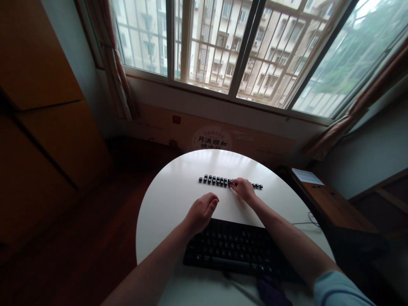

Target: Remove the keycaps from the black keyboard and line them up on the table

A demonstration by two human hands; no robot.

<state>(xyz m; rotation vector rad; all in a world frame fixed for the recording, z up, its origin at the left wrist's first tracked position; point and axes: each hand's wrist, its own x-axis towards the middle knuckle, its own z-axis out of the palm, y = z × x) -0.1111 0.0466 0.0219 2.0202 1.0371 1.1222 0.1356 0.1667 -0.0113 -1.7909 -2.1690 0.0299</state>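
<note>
Small black keycaps (217, 182) stand in two close rows on the white round table (165, 199). At the right part of these rows, my right hand (244, 189) pinches a keycap with thumb and fingertips and covers some of its neighbours. Closer to me, my left hand (201, 211) is closed, fingers curled in, just above the table; whatever may be inside it is hidden. A black keyboard (236, 244) lies below both hands, its right part covered by my right forearm and in shadow.
A dark purple cloth-like thing (270, 291) lies by the keyboard's near edge. A thin cable (301, 223) runs off the table's right side. Beyond it stands a wooden desk (331, 204) with a paper (307, 176). Barred windows (219, 46) are ahead.
</note>
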